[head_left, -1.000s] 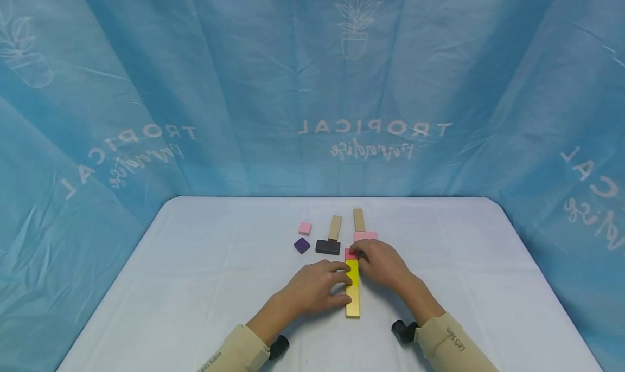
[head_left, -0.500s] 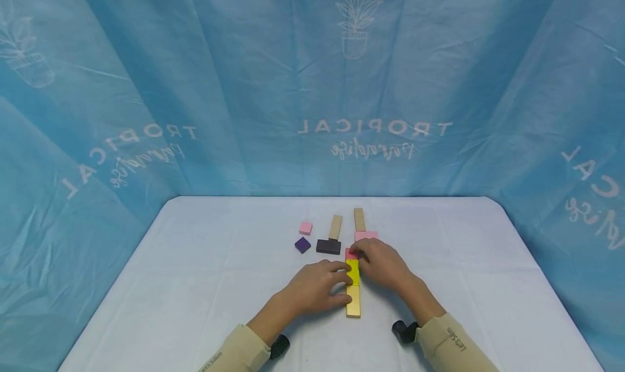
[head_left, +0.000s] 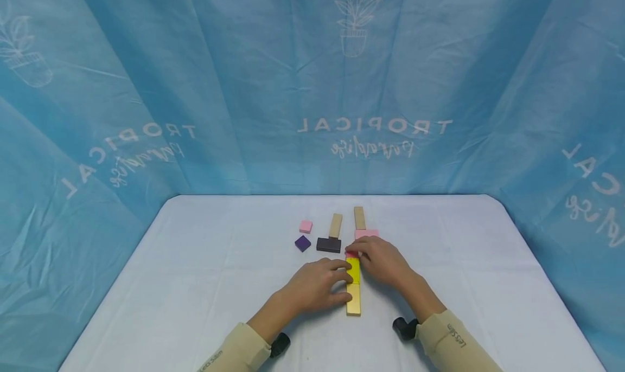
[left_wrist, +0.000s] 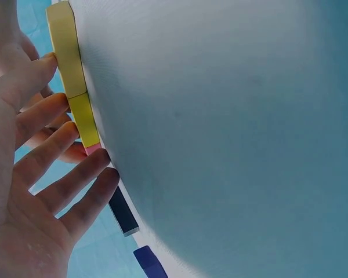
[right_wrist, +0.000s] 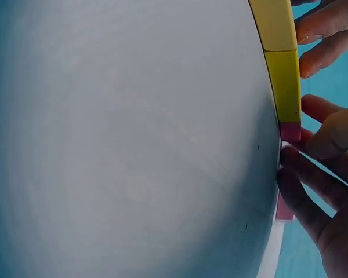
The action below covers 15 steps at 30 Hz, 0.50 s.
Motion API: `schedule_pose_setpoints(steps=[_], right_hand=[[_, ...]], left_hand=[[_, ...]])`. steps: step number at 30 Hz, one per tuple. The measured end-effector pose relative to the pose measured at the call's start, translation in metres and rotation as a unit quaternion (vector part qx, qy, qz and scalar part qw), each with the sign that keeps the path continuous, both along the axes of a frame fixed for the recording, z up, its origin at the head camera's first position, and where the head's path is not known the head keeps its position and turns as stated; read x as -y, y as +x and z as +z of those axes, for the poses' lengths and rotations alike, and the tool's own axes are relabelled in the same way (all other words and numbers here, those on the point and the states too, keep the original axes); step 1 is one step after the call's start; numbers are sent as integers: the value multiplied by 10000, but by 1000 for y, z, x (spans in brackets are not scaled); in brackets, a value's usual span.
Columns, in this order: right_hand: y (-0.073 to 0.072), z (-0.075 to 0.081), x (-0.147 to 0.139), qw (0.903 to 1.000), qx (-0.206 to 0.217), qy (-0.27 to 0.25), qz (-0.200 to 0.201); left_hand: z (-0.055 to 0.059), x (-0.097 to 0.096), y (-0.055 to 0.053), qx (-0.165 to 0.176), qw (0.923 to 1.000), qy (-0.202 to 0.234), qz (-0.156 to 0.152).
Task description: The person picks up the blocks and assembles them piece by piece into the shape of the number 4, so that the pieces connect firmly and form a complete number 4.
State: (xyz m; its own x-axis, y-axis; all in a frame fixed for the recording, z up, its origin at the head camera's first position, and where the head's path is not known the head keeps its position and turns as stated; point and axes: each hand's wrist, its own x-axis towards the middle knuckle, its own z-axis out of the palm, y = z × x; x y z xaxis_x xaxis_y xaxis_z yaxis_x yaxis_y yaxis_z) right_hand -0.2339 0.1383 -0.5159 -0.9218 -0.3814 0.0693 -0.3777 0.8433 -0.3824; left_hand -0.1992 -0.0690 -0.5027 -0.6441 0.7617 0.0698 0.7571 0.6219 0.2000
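Three blocks lie end to end in a row on the white table: a pale gold block [head_left: 354, 306] nearest the person, a bright yellow block [head_left: 356, 271] and a small dark pink block [head_left: 352, 255] at the far end. The left hand [head_left: 312, 288] reaches along the row's left side, its spread fingertips touching the gold and yellow blocks. From the other side, the right hand [head_left: 383, 261] bends its index finger to the far end of the dark pink block, partly hiding it. In the right wrist view its thumb [right_wrist: 332, 134] is close beside that block.
Behind the hands lie a black block [head_left: 329, 245] and a wooden block [head_left: 335, 226] touching it. A light pink block [head_left: 366, 233] meets another wooden block [head_left: 359, 218]. A pink square [head_left: 305, 227] and a purple square [head_left: 303, 244] lie left. Blue curtain [head_left: 244, 90] surrounds the table.
The right index fingertip has shifted slightly left over the far end of the dark pink block, covering more of it. The left hand and the other blocks stay in place.
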Motion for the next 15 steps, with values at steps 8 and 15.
schedule_pose_setpoints(steps=[8, 15], right_hand=[[1, 2, 0, 9999, 71, 129, -52], [1, 2, 0, 9998, 114, 125, -45]], left_hand=[[1, -1, 1, 15, 10000, -18, 34], [3, -1, 1, 42, 9999, -80, 48]])
